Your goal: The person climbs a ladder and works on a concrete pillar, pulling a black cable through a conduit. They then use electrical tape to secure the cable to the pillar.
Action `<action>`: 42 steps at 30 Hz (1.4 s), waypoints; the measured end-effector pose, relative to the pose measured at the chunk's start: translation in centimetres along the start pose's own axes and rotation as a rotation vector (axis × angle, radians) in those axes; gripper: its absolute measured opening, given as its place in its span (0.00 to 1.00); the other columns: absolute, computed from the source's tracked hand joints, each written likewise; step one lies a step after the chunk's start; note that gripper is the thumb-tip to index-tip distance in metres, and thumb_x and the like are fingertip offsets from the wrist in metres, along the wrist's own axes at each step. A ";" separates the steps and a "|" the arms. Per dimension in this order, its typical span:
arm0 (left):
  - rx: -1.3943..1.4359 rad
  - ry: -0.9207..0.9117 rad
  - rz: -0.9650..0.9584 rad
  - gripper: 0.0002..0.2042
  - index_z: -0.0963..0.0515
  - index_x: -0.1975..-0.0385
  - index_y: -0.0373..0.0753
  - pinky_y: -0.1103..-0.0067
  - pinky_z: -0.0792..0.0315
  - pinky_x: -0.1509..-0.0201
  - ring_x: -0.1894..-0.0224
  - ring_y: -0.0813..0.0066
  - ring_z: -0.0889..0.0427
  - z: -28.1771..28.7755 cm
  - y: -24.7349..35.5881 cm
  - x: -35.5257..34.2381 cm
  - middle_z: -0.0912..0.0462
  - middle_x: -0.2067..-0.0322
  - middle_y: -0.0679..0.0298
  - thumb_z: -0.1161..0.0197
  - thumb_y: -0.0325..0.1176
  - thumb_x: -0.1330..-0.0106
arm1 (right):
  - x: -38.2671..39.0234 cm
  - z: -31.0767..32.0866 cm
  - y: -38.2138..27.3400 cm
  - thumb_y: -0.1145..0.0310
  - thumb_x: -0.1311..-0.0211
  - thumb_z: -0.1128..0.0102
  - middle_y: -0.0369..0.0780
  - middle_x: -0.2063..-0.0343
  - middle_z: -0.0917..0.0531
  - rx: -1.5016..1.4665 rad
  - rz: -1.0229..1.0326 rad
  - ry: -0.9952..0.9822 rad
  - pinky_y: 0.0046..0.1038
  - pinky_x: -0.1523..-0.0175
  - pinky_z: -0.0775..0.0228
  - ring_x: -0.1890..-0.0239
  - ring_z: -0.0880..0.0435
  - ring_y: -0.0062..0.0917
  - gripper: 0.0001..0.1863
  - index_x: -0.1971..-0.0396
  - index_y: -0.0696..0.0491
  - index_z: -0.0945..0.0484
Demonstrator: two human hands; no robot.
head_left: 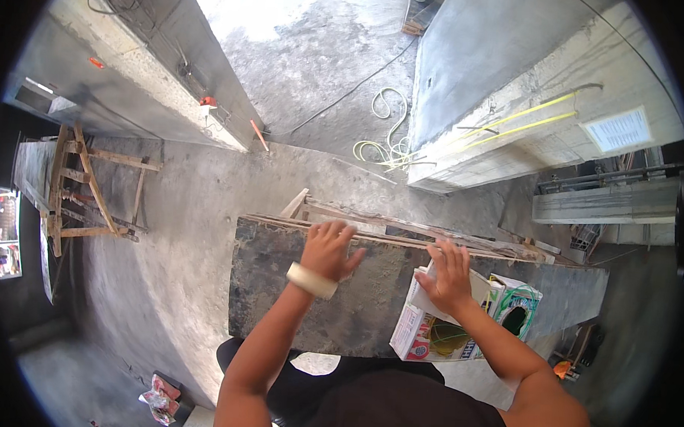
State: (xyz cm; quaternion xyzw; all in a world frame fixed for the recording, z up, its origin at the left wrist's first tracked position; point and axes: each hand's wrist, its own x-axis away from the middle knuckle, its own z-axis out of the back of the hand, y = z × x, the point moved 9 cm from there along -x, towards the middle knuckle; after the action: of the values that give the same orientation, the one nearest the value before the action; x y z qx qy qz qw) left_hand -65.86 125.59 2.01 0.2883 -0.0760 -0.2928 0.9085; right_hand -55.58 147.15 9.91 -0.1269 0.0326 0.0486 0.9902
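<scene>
My left hand [328,249] is over the far edge of a dark, worn board tabletop [350,308], fingers stretched out and nothing in them. A wide cream-coloured band [312,280] circles that wrist. My right hand [449,281] is also open, fingers spread, above the far corner of a printed cardboard box [406,330] on the tabletop. Whether it touches the box's pale top is hard to tell. Through a cut-out in the box, dark yellow-green coiled material shows. Beside it lies a second printed box [533,294] with a round dark hole and thin green strands, partly behind my forearm.
Rough timber [342,211] runs along the tabletop's far side. A wooden trestle [94,182] stands at left. Concrete walls rise on both sides ahead; yellow-green hose or cable [389,151] lies by the right one. A crumpled red and white bag [160,399] is at lower left.
</scene>
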 end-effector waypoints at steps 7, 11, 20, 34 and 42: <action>-0.162 -0.653 0.088 0.44 0.24 0.41 0.43 0.58 0.37 0.33 0.38 0.57 0.25 -5.8 -2.4 -1.7 0.21 0.44 0.54 0.29 0.71 0.52 | 2.4 -2.8 2.4 0.47 0.40 0.39 0.43 0.61 0.18 -0.125 -0.036 -0.089 0.41 0.50 0.36 0.58 0.20 0.39 0.30 0.46 0.54 0.22; -0.169 -0.667 0.074 0.45 0.27 0.38 0.45 0.55 0.37 0.33 0.37 0.53 0.25 -5.5 -2.5 -2.0 0.22 0.43 0.54 0.26 0.68 0.54 | 2.0 -3.0 2.7 0.42 0.38 0.44 0.44 0.66 0.20 -0.101 -0.029 -0.077 0.42 0.58 0.37 0.66 0.22 0.38 0.32 0.47 0.54 0.21; -0.157 -0.775 0.120 0.46 0.30 0.36 0.48 0.54 0.41 0.30 0.32 0.55 0.30 -5.3 -2.2 -2.2 0.26 0.37 0.56 0.22 0.64 0.55 | 1.9 -3.0 2.7 0.36 0.40 0.43 0.39 0.69 0.21 -0.068 -0.037 -0.049 0.40 0.59 0.38 0.68 0.22 0.36 0.33 0.50 0.51 0.21; -0.226 -0.923 0.199 0.48 0.35 0.32 0.49 0.52 0.47 0.26 0.27 0.53 0.36 -5.5 -1.6 -2.4 0.31 0.32 0.57 0.22 0.61 0.52 | 1.8 -2.0 3.1 0.38 0.46 0.37 0.36 0.69 0.22 -0.097 -0.110 -0.023 0.39 0.57 0.35 0.66 0.22 0.33 0.34 0.49 0.50 0.20; -0.292 -0.984 0.228 0.51 0.39 0.28 0.51 0.52 0.47 0.25 0.25 0.58 0.39 -5.3 -1.0 -2.7 0.34 0.29 0.60 0.22 0.61 0.52 | 1.6 -1.6 3.1 0.40 0.46 0.37 0.37 0.69 0.21 -0.127 -0.127 -0.005 0.38 0.57 0.35 0.65 0.21 0.32 0.32 0.50 0.50 0.20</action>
State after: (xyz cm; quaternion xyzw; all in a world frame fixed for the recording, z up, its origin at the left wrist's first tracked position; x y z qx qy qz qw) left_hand -66.94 128.99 -2.86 -0.0229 -0.4829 -0.3003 0.8222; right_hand -54.38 149.86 7.44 -0.1909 0.0188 -0.0120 0.9814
